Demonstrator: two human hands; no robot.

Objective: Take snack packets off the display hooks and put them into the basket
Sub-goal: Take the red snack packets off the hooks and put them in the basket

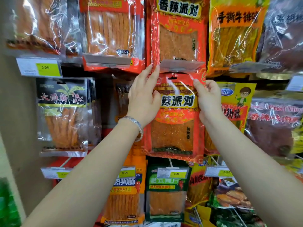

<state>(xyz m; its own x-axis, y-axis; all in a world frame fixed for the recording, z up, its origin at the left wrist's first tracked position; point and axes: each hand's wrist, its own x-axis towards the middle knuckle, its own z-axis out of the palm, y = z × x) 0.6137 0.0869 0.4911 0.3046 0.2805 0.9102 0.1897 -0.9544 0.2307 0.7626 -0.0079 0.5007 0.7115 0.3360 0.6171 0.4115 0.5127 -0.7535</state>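
— Where are our hands?
— Our right hand [208,99] pinches the red packet [173,128] at its top right corner. Our left hand [144,99] lies at its top left, fingers stretched upward, thumb on the front. Whether those fingers reach behind it, we cannot tell.
— And the packet itself?
— Mid-display, its hang hole [172,78] just below a clear label flap [180,66]. We cannot tell whether a hook is through it. We see no basket.
— How do we free it well?
— We judge it best to keep both top corners level and draw the hole straight toward us, without twisting, so the film neither tears nor snags.
— What do we count?
— Two hands, one packet between them, one twin packet [178,30] directly above, one bracelet [138,125] on our left wrist.
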